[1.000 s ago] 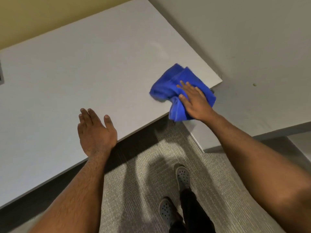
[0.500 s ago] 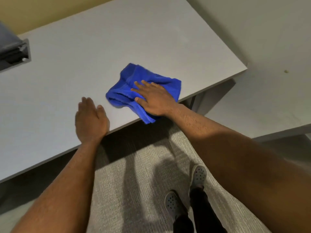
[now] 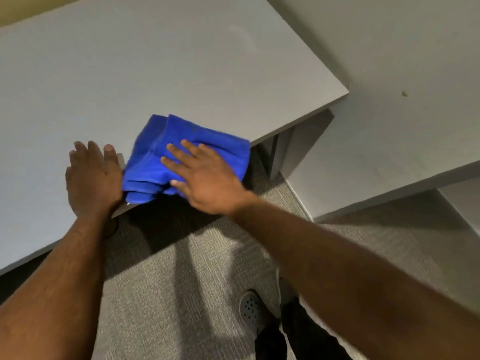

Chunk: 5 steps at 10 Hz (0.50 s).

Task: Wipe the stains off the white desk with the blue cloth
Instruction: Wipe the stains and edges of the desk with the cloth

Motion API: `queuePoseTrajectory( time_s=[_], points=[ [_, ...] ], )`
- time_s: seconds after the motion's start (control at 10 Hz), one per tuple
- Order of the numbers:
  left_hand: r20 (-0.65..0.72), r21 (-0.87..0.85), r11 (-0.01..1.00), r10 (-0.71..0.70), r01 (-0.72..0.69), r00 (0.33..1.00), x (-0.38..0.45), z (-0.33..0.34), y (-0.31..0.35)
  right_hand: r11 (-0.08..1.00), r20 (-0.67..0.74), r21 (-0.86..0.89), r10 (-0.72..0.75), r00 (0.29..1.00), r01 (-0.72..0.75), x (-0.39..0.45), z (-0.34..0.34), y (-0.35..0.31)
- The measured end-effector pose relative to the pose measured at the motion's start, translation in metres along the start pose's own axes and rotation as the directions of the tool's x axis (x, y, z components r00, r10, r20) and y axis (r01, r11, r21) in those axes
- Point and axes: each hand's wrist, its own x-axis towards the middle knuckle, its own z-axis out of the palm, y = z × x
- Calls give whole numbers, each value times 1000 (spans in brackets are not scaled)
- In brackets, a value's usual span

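Right hand (image 3: 207, 183): fingers spread wide, palm flat on cloth (image 3: 166, 157) at desk (image 3: 130, 74) edge. Left hand (image 3: 91, 178): flat, fingers extended, at cloth's 9 o'clock, touching.

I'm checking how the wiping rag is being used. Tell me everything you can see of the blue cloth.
The blue cloth is bright blue, soft and plush like microfibre, folded into bunched layers with stitched hems showing. It lies on the white desk at its near edge, its lower part hanging slightly over. The right hand presses flat on top with fingers spread. The left hand lies flat on the desk, against the cloth's left side.
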Motion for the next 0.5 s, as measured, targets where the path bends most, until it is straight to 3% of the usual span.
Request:
queuePoseTrajectory(
  time_s=[0.1,0.2,0.3,0.4,0.5],
  points=[
    [-3,-27,997,76,-76,997,0,-5,2,997,-92,32,66,994,-64,-17,26,-25],
    [12,-67,996,52,-51,999,-2,-7,2,988,-142,87,142,980,-130,-29,36,-33],
    [71,55,980,189,-193,979,-1,-11,-2,854,-151,406,413,898,-325,-18,40,-59],
    [125,207,948,218,-240,968,0,-7,-6,708,-143,555,598,789,-436,-1,38,-72],
    [133,283,915,260,-288,956,0,-7,-6,454,-147,771,809,569,-446,12,40,-87]
  ],
)
